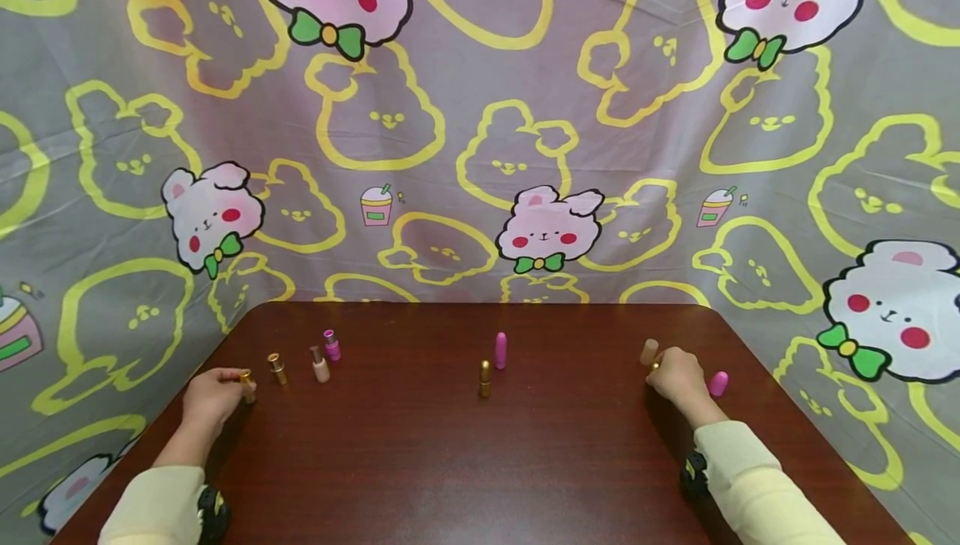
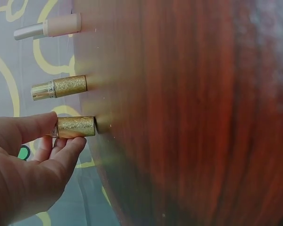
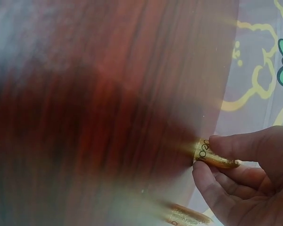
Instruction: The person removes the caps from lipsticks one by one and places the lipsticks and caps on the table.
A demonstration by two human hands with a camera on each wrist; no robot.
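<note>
At the table's left edge, my left hand [image 1: 213,397] pinches an uncapped gold lipstick tube [image 2: 76,126] between thumb and fingers, its base right at the tabletop. Just right of it stands a second uncapped gold lipstick tube [image 1: 277,368]; farther along are a pale pink one [image 1: 321,366] and a magenta one [image 1: 332,346]. On the right side, my right hand [image 1: 678,378] pinches a gold bullet-shaped lipstick cap [image 3: 216,157] with dark lettering, upright close to the table. Beside it in the right wrist view stands another gold cap [image 3: 188,215], hidden by the hand in the head view.
Mid-table stand a pink capped lipstick [image 1: 501,351] and a gold capped lipstick [image 1: 485,379]. A beige cap [image 1: 649,351] is behind my right hand and a pink cap [image 1: 718,384] to its right. A patterned curtain [image 1: 480,220] hangs behind the dark wooden table [image 1: 450,470].
</note>
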